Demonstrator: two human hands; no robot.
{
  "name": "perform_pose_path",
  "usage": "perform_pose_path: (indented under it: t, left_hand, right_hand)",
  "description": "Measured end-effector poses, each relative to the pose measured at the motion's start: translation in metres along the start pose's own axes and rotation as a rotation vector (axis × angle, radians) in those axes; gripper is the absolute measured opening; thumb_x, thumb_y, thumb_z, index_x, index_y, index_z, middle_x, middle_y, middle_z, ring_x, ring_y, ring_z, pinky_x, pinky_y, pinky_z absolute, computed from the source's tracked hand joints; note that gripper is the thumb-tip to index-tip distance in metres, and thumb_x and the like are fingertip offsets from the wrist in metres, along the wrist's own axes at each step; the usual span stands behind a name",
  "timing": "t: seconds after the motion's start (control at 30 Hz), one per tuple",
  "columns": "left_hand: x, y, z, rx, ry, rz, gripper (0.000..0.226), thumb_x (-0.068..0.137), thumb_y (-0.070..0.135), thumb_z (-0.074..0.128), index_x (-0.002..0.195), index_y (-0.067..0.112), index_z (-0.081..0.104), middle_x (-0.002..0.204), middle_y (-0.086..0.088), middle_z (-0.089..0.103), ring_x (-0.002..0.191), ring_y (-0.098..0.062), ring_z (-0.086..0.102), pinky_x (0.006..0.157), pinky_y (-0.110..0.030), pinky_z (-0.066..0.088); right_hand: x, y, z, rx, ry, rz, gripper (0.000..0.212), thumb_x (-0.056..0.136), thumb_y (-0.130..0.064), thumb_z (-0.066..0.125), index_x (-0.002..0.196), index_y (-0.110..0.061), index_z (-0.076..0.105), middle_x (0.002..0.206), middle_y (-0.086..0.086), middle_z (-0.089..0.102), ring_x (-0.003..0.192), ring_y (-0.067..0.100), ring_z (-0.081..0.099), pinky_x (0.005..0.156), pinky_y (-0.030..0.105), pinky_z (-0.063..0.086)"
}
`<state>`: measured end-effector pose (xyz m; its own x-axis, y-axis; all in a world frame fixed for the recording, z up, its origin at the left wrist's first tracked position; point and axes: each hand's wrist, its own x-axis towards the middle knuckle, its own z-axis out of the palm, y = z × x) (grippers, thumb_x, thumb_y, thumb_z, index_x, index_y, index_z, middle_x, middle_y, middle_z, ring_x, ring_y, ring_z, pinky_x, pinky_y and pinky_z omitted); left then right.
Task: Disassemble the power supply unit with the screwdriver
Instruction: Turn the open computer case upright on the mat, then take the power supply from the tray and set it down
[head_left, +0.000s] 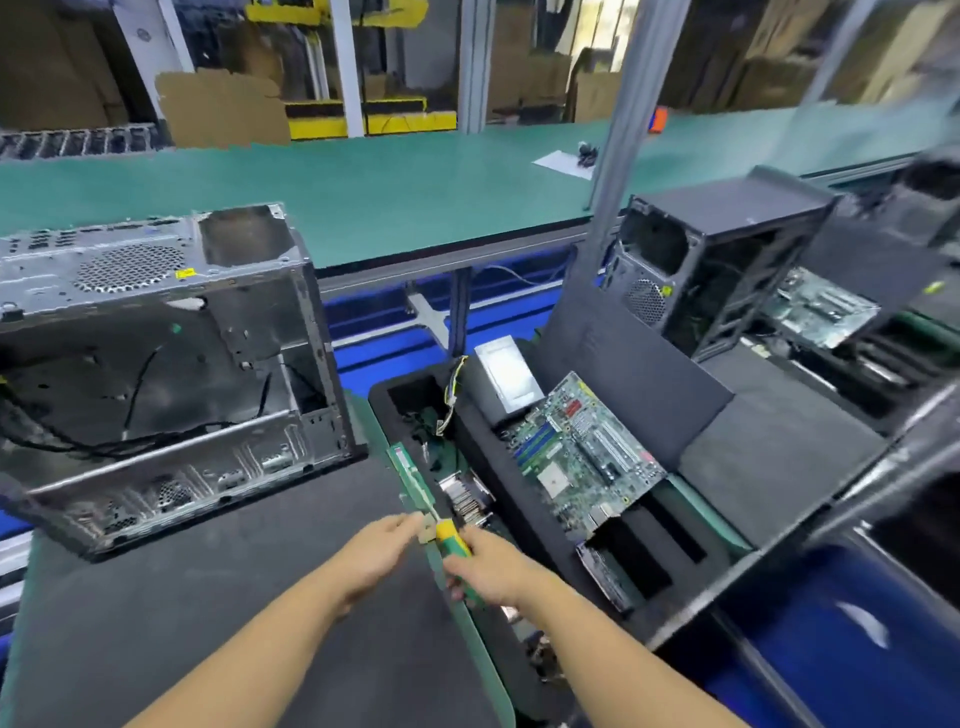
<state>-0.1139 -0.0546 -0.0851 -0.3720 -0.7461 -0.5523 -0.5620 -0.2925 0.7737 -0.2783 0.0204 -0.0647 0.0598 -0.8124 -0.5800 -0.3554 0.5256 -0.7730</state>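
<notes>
While right grip (488, 569) clasps screwdriver (453, 538), left grip (382, 548) unclear, foam tray (779, 457) holds motherboard (587, 457), power supply unit (506, 379)

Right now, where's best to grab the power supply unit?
Grip the power supply unit by its far top edge, probably from above: it stands up out of the foam tray, cables crowd its left, the motherboard its near side.

Electronics teardown workshop: gutted computer cases (156, 332), motherboards (587, 457).
</notes>
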Motion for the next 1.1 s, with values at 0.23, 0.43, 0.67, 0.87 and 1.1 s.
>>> perform_pose_path:
  t: [0.23,0.43,0.67,0.87,1.1]
  left_hand:
    - [0.021,-0.018,0.040,0.471,0.001,-0.009,0.042,0.100,0.023,0.051,0.141,0.011,0.053,0.143,-0.003,0.055,0.129,-0.017,0.052,0.106,-0.024,0.038]
    - [0.027,-0.025,0.043,0.626,0.046,0.012,0.046,0.096,0.017,0.051,0.141,0.012,0.053,0.143,-0.006,0.054,0.128,-0.021,0.053,0.105,-0.027,0.040]
    - [0.026,-0.038,0.042,0.724,0.026,0.029,0.053,0.095,0.021,0.052,0.148,0.017,0.044,0.157,-0.003,0.032,0.143,-0.020,0.034,0.116,-0.033,0.030]
    - [0.029,-0.034,0.038,0.628,0.078,0.039,0.049,0.095,0.018,0.053,0.144,0.015,0.048,0.145,-0.005,0.044,0.131,-0.020,0.047,0.111,-0.025,0.032]
    - [0.034,-0.020,0.037,0.568,0.130,0.043,0.042,0.097,0.022,0.053,0.139,0.018,0.052,0.141,-0.002,0.048,0.127,-0.017,0.050,0.109,-0.030,0.038]
  right_hand:
    - [-0.017,0.067,-0.032,-0.265,0.183,0.154,0.023,0.091,-0.027,0.059,0.074,-0.021,0.045,0.073,0.000,0.051,0.063,0.015,0.046,0.058,0.024,0.036]
    - [0.003,0.085,-0.004,-0.541,0.143,0.243,0.033,0.094,-0.043,0.059,0.098,-0.009,0.057,0.105,0.017,0.064,0.103,0.031,0.063,0.080,0.032,0.046]
    - [0.019,0.080,0.012,-0.671,0.057,0.174,0.067,0.085,-0.050,0.068,0.130,-0.010,0.038,0.132,0.014,0.052,0.120,0.034,0.054,0.095,0.042,0.044]
    - [0.032,0.069,-0.004,-0.718,-0.052,0.226,0.083,0.088,-0.062,0.054,0.144,-0.006,0.030,0.134,0.013,0.053,0.121,0.032,0.053,0.101,0.043,0.044]
    - [0.048,0.048,-0.036,-0.607,-0.038,0.159,0.045,0.091,-0.043,0.056,0.123,-0.012,0.048,0.127,0.009,0.055,0.107,0.027,0.055,0.090,0.036,0.046]
